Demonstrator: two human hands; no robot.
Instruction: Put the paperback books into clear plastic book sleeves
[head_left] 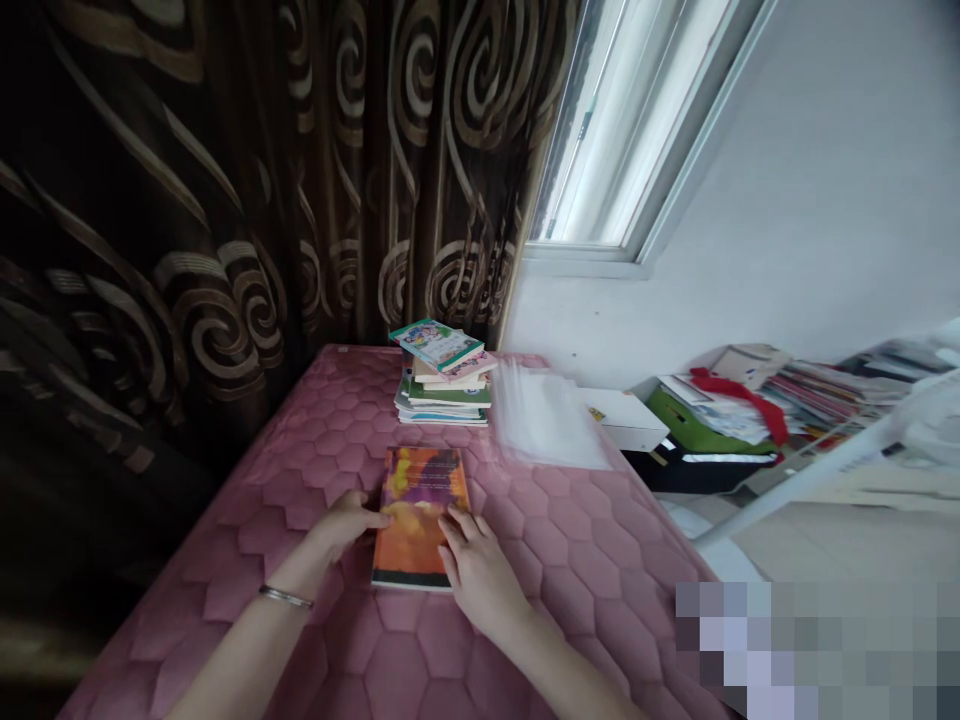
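I see a book stack [450, 394] already piled up; in front of it an orange book [416, 548] lies flat, unstacked. The left hand [341, 525] and right hand [478, 565] touch its sides; whether they grip, I cannot tell.

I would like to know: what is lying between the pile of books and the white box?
In the head view, translucent sheets lie between the pile of books and the white box, on the pink quilted surface.

Pink quilted mattress [405, 660], orange book [418, 530], stacked books [444, 392], translucent plastic sheets [547, 418]
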